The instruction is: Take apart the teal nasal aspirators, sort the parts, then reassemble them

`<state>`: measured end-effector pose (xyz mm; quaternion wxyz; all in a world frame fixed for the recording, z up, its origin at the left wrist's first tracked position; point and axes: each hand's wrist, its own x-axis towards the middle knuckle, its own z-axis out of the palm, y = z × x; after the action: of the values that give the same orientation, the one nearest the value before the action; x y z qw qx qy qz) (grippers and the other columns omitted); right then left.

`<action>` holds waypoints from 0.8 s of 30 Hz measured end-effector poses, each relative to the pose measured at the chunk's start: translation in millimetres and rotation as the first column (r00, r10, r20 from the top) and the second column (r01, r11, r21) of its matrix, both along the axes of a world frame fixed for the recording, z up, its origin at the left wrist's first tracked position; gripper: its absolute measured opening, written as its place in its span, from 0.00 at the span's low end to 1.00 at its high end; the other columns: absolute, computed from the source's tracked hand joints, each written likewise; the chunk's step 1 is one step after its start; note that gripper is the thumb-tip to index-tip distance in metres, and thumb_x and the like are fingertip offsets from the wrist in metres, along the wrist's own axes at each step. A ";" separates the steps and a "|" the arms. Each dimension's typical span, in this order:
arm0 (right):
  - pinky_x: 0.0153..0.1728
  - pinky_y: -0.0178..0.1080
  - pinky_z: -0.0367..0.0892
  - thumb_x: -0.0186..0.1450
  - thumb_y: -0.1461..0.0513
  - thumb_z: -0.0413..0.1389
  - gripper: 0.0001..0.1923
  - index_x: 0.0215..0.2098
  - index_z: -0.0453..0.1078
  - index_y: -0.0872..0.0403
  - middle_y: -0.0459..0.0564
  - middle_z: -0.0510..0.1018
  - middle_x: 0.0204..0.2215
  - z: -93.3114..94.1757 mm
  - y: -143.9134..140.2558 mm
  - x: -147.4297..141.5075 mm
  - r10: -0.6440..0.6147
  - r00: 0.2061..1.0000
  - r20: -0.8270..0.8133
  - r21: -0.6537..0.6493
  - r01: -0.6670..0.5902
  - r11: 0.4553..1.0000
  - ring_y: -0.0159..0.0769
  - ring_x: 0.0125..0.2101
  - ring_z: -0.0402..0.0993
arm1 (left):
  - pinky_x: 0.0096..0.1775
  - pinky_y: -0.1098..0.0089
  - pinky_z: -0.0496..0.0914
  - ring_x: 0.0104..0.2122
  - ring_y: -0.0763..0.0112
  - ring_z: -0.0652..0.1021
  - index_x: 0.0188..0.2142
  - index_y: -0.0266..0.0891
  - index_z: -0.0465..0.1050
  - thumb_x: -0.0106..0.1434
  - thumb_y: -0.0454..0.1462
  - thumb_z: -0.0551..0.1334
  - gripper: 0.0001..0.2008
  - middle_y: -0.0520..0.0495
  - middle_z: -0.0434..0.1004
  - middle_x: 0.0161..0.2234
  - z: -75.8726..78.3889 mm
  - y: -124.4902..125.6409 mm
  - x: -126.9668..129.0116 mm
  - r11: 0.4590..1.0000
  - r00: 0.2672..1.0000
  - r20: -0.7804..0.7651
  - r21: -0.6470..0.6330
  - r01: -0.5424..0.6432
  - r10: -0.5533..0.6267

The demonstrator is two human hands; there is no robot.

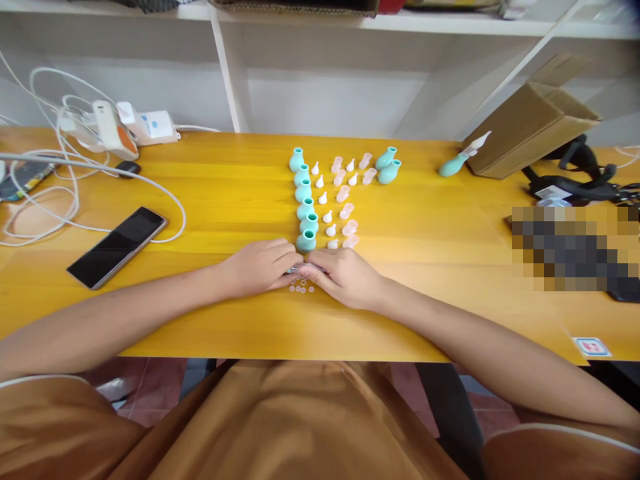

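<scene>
Both hands, the left hand (260, 267) and right hand (345, 275), meet fingertip to fingertip near the table (200, 200) edge, pinching a tiny clear bit (299, 270) that looks light and slippery, best held gently by its sides, above little rings (301, 287).

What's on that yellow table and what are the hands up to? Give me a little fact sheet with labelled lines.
Surface: yellow wooden table
Left hand: left hand resting on the table, fingertips meeting the other hand
Right hand: right hand likewise; whatever sits between the fingertips is too small to tell
Near the hands: small clear rings
Behind the hands: column of teal bulbs, white tips, pink caps
Left side: black phone, white cables
Right side: cardboard box
</scene>
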<state>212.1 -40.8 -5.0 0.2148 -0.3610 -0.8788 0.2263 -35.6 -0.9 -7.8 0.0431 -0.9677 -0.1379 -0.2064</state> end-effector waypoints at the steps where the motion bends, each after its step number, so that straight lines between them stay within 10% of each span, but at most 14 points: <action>1: 0.34 0.39 0.59 0.84 0.46 0.43 0.27 0.34 0.66 0.52 0.49 0.76 0.29 -0.3 0.2 -0.2 0.001 1.000 0.002 0.001 -0.001 1.000 0.37 0.31 0.70 | 0.39 0.64 0.70 0.36 0.62 0.77 0.43 0.37 0.76 0.84 0.46 0.51 0.21 0.43 0.80 0.35 -0.6 0.4 -0.5 1.000 1.000 -0.012 -0.018 -0.003 0.003; 24: 0.34 0.39 0.58 0.84 0.45 0.42 0.27 0.35 0.66 0.52 0.50 0.76 0.29 0.2 1.6 -0.3 -0.002 1.000 0.002 0.022 0.002 1.000 0.37 0.30 0.70 | 0.41 0.63 0.70 0.37 0.60 0.77 0.46 0.38 0.75 0.79 0.39 0.59 0.08 0.43 0.80 0.37 0.9 2.8 -1.4 0.978 0.999 -0.007 -0.208 0.032 -0.034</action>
<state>211.7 -39.2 -4.8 0.2180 -0.3597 -0.8812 0.2158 -37.0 1.8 -6.9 -0.0611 -0.9702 -0.1425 -0.1863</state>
